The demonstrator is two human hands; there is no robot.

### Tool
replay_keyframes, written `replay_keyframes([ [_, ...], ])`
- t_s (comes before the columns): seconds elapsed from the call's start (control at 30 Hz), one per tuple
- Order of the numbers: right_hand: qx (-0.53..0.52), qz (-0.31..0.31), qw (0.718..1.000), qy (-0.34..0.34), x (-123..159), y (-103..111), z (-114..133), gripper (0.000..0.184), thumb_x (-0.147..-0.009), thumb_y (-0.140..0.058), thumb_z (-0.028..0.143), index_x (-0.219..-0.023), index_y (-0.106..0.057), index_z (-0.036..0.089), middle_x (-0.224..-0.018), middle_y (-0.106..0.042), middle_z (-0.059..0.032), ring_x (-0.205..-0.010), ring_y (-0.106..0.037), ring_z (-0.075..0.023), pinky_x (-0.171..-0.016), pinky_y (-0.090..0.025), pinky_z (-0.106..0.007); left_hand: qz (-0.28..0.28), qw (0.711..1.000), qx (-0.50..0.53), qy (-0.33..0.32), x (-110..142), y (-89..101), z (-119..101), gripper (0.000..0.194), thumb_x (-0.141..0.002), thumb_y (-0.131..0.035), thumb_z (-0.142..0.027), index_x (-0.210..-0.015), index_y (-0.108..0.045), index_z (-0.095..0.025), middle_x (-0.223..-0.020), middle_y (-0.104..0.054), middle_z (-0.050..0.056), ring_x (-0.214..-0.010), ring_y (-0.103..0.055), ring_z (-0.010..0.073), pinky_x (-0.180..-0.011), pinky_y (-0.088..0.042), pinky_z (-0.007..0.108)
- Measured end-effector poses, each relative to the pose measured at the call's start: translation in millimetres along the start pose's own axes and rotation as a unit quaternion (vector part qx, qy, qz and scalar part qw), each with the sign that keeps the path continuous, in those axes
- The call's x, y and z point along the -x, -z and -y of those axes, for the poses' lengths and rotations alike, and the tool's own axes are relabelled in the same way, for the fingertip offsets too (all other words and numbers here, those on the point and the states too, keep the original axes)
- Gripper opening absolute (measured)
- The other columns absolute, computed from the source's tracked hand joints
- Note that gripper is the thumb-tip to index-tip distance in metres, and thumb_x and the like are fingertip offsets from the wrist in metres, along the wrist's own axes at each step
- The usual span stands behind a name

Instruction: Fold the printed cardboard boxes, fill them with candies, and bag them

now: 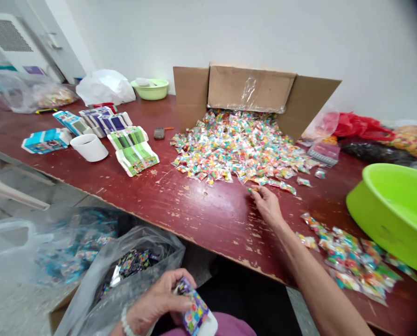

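Observation:
My left hand (161,296), low in the middle of the head view, is closed around a small purple printed box (196,311). The box is tilted; its upper end is open with something dark in it, and a white flap shows at the lower end. Reaching over the table, my right hand (267,206) pinches a small wrapped candy (253,189) at the near edge of the candy pile (236,149). The pile spills from a cardboard box (250,88) lying on its side with its flaps spread.
Flat green cartons (133,149), a white tape roll (89,147) and blue cartons (47,141) lie at left. A green basin (386,219) and filled candy packets (351,261) are at right. Below the table edge (152,228), a plastic bag (138,261) holds dark packets.

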State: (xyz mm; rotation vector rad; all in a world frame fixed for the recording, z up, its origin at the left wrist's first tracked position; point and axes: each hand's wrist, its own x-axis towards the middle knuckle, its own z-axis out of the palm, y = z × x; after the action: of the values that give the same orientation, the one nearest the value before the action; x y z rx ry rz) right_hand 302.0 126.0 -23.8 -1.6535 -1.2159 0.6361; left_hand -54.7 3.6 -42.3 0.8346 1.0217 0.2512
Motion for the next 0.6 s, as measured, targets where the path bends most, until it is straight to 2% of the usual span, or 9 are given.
replay_keyframes([
  [0.1,-0.092,0.048,0.994,-0.033,22.9,2.0,19.8,0.053,-0.083,-0.057,0.063,-0.104,-0.069,0.017,-0.089,-0.072,-0.0105,-0.074,-0.067,-0.0215,-0.067,-0.055,-0.037,0.089,0.973,-0.211,0.040,4.1,27.7,-9.2,0.052,-0.047,-0.091,-0.030,-0.094,-0.071,-0.018,-0.076,-0.060,-0.004,-0.066,-0.047,0.0105,-0.060,-0.034,0.022],
  [0.17,-0.184,0.085,0.976,-0.076,42.5,1.1,36.3,0.050,-0.077,-0.070,0.060,-0.103,-0.070,0.017,-0.089,-0.073,-0.0090,-0.071,-0.067,-0.0186,-0.063,-0.056,-0.033,0.141,0.953,-0.264,0.054,5.2,33.1,-16.0,0.044,-0.050,-0.089,-0.032,-0.087,-0.071,-0.017,-0.072,-0.061,-0.004,-0.064,-0.046,0.0099,-0.059,-0.033,0.022],
  [0.27,-0.344,0.127,0.913,-0.179,73.7,-4.4,60.6,0.043,-0.062,-0.089,0.044,-0.091,-0.073,0.018,-0.079,-0.071,-0.0033,-0.062,-0.064,-0.0121,-0.056,-0.052,-0.024,0.134,0.974,-0.180,-0.006,6.2,22.8,-28.1,0.039,-0.065,-0.082,-0.038,-0.093,-0.064,-0.017,-0.082,-0.066,0.000,-0.071,-0.054,0.0126,-0.063,-0.040,0.023],
  [0.33,-0.377,0.148,0.889,-0.214,92.6,-10.2,72.8,0.039,-0.058,-0.092,0.039,-0.084,-0.073,0.017,-0.073,-0.069,-0.0002,-0.056,-0.060,-0.0087,-0.052,-0.049,-0.020,0.102,0.989,-0.090,-0.053,7.6,8.9,-38.5,0.041,-0.076,-0.075,-0.038,-0.108,-0.057,-0.018,-0.098,-0.068,0.005,-0.078,-0.060,0.0150,-0.067,-0.044,0.025],
  [0.4,-0.362,0.172,0.890,-0.217,108.3,-16.9,80.3,0.036,-0.060,-0.091,0.039,-0.082,-0.073,0.017,-0.068,-0.068,0.0013,-0.052,-0.056,-0.0075,-0.051,-0.047,-0.020,0.086,0.993,-0.036,-0.075,9.6,-6.3,-49.2,0.042,-0.083,-0.067,-0.037,-0.116,-0.049,-0.019,-0.103,-0.068,0.009,-0.074,-0.064,0.0157,-0.064,-0.045,0.026],
  [0.47,-0.333,0.194,0.900,-0.205,120.2,-23.1,83.5,0.035,-0.063,-0.089,0.041,-0.083,-0.072,0.017,-0.067,-0.068,0.0015,-0.053,-0.057,-0.0083,-0.053,-0.047,-0.021,0.080,0.991,-0.020,-0.103,11.8,-19.7,-57.9,0.041,-0.087,-0.064,-0.035,-0.120,-0.046,-0.019,-0.100,-0.068,0.009,-0.072,-0.066,0.0157,-0.063,-0.046,0.025],
  [0.6,-0.238,0.251,0.930,-0.125,134.1,-31.3,83.6,0.028,-0.071,-0.083,0.042,-0.084,-0.073,0.018,-0.075,-0.071,-0.0014,-0.064,-0.062,-0.0130,-0.061,-0.049,-0.025,0.075,0.987,-0.039,-0.138,13.9,-37.2,-64.5,0.035,-0.087,-0.062,-0.028,-0.118,-0.049,-0.020,-0.094,-0.065,0.004,-0.067,-0.064,0.0124,-0.062,-0.047,0.024],
])
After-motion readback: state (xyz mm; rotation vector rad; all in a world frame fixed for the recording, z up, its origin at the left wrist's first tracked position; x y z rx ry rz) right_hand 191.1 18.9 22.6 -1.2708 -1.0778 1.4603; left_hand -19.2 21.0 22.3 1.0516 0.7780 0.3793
